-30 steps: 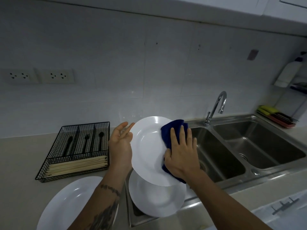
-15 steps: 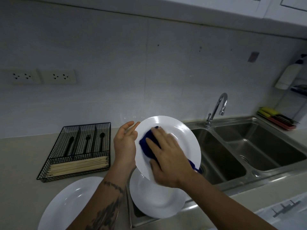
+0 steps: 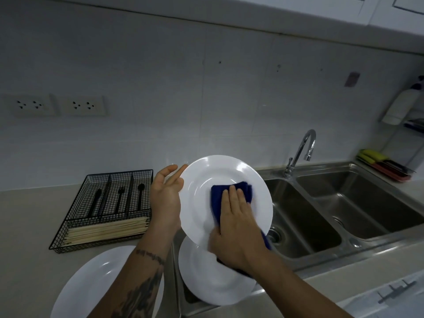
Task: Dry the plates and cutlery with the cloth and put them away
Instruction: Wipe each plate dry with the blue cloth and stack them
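The left hand [image 3: 166,198] props a tilted white plate [image 3: 226,198] (by its left rim) over the sink; the right hand [image 3: 236,228] presses a blue cloth [image 3: 231,191] flat on it.

Head view looks forward and down, close over the sink [image 3: 321,216].

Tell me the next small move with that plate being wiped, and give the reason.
Probably sweep the blue cloth out toward the rim. The right hand presses it flat on the held plate near the centre, while the left hand steadies the edge, so the outer face looks unwiped.
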